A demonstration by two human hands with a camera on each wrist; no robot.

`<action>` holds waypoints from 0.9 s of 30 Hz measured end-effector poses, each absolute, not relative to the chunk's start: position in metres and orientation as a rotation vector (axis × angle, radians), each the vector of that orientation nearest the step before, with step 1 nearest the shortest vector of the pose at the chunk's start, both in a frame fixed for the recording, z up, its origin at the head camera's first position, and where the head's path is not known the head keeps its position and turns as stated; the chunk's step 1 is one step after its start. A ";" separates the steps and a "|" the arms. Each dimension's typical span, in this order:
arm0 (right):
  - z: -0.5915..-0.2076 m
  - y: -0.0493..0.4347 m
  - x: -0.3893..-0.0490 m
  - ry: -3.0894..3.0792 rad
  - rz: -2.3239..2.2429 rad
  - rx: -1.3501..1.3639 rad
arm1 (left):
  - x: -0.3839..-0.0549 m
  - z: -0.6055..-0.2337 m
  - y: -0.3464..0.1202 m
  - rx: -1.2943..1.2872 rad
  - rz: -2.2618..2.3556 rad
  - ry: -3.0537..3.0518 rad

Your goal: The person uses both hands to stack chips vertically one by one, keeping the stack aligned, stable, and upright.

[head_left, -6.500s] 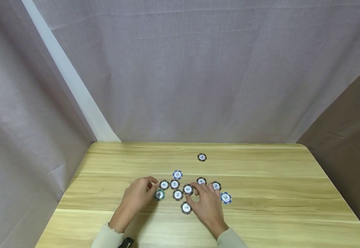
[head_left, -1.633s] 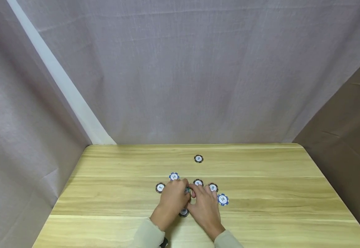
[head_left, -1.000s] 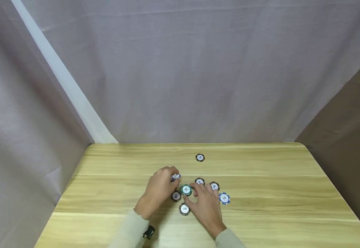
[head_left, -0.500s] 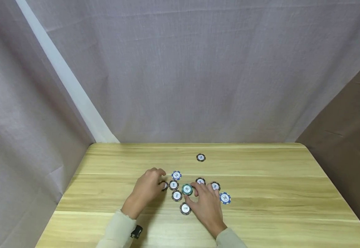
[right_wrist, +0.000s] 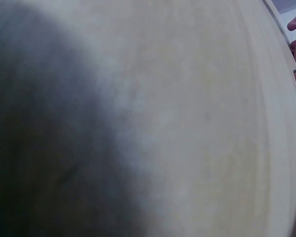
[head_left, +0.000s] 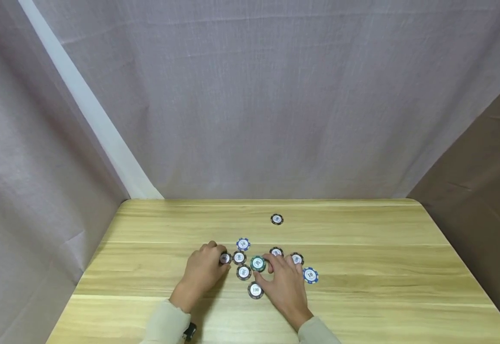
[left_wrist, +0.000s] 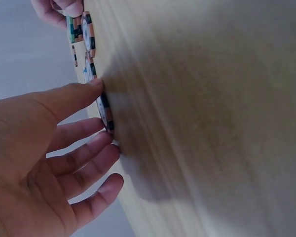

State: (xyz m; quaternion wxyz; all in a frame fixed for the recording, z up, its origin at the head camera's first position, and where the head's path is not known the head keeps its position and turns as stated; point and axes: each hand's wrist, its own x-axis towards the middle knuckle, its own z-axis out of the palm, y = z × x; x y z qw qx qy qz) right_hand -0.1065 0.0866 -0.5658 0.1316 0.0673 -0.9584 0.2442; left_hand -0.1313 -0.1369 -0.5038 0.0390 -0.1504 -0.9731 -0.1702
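Observation:
My left hand pinches a black poker chip by its edges, thumb on one side and fingertips on the other. In the left wrist view this chip lies flat, close to the tabletop. My right hand holds a short stack of poker chips between thumb and index finger, with a green chip on top. The stack's layered edge shows at the upper left of the left wrist view. Two black chips marked 100 lie between the hands, and another 100 chip lies just in front of the stack.
A blue 10 chip lies behind the black ones, a second blue chip right of my right hand. Two black chips are partly covered by the right fingers. One black chip lies apart near the wooden table's back edge.
The green chip has gone from the left side onto the stack. My left hand has since moved back left and closed its fingers on the black chip. The right hand stays at the stack.

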 end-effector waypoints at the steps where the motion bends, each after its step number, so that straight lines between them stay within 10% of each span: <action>1: -0.566 0.086 -0.107 -2.779 0.709 0.199 | -0.131 -0.505 -0.137 -0.461 -0.515 -2.974; 27: -0.568 0.088 -0.107 -2.750 0.704 0.211 | -0.128 -0.518 -0.132 -0.499 -0.433 -2.843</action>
